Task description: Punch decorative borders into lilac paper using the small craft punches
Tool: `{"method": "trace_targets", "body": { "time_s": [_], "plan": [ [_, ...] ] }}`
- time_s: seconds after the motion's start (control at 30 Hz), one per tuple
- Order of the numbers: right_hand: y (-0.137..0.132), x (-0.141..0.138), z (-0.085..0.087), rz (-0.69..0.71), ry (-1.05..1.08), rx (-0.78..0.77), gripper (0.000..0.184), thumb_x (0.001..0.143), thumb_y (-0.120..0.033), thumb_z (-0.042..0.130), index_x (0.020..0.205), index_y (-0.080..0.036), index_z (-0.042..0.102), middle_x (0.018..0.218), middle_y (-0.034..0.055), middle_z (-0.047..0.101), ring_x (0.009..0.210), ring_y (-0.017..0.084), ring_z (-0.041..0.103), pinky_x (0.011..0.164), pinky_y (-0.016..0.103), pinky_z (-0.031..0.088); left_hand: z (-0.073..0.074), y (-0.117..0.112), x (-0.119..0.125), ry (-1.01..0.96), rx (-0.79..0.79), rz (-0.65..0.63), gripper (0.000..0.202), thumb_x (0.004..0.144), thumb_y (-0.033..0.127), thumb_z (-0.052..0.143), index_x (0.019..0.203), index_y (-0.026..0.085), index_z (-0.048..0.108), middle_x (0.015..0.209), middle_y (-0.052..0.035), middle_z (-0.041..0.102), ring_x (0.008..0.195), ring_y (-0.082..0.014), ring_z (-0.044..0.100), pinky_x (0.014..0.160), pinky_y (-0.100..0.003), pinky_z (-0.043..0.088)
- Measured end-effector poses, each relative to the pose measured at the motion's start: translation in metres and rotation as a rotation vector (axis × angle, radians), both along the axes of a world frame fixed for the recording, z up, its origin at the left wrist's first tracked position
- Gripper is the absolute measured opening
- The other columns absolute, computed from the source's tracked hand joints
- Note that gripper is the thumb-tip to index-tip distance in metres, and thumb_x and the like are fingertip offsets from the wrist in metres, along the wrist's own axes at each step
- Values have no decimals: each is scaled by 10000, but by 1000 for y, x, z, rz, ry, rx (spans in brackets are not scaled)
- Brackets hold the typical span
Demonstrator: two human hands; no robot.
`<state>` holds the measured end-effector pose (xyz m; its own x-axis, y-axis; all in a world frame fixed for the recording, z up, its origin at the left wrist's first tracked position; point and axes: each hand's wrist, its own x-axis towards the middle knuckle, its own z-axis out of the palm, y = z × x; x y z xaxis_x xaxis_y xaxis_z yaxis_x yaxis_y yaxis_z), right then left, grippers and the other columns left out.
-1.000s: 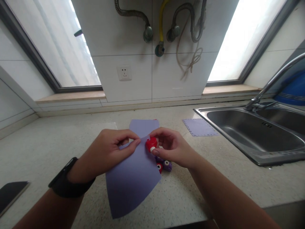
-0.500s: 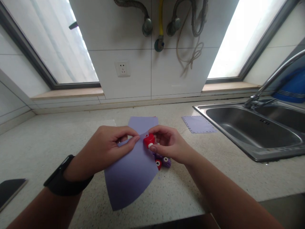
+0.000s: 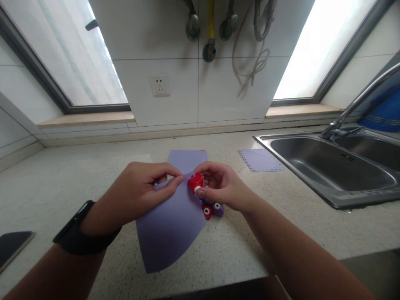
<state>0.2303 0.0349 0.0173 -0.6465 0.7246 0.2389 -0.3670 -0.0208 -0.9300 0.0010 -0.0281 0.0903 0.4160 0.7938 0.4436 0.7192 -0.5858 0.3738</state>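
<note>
While my left hand (image 3: 140, 196) pinches the purple sheet (image 3: 170, 229) near the table's front edge, my right hand (image 3: 218, 189) clamps the red punch (image 3: 195, 182) on its edge; the next move, I judge, calls for a firm, steady squeeze.

Your left hand (image 3: 140, 193) and right hand (image 3: 223, 189) sit close together in front of you, fingertips almost meeting. Your left thumb and first finger are pinched tight. Your right fingers curl in, thumb pressing down. Your left arm (image 3: 46, 273) and right arm (image 3: 300, 258) reach forward, angled inward.
</note>
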Motion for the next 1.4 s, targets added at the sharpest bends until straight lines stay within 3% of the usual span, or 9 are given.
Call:
{"method": "trace_targets", "body": {
  "time_s": [0.57, 1.4],
  "plan": [
    [2, 0, -3, 108, 63, -99, 398, 673, -113, 929, 1028, -175, 760, 863, 2, 734, 760, 68, 690, 734, 157, 580, 0, -2, 1, -16, 6, -6, 182, 947, 342, 639, 904, 232, 776, 634, 53, 663, 527, -81, 549, 520, -216, 377],
    [-2, -1, -3, -11, 40, -17, 426, 566, -145, 972, 921, -142, 736, 738, -2, 691, 640, 98, 645, 607, 203, 566, 1, -4, 6, -6, 14, -11, 172, 949, 330, 639, 892, 240, 774, 629, 66, 668, 507, -72, 523, 512, -208, 367]
  ]
}}
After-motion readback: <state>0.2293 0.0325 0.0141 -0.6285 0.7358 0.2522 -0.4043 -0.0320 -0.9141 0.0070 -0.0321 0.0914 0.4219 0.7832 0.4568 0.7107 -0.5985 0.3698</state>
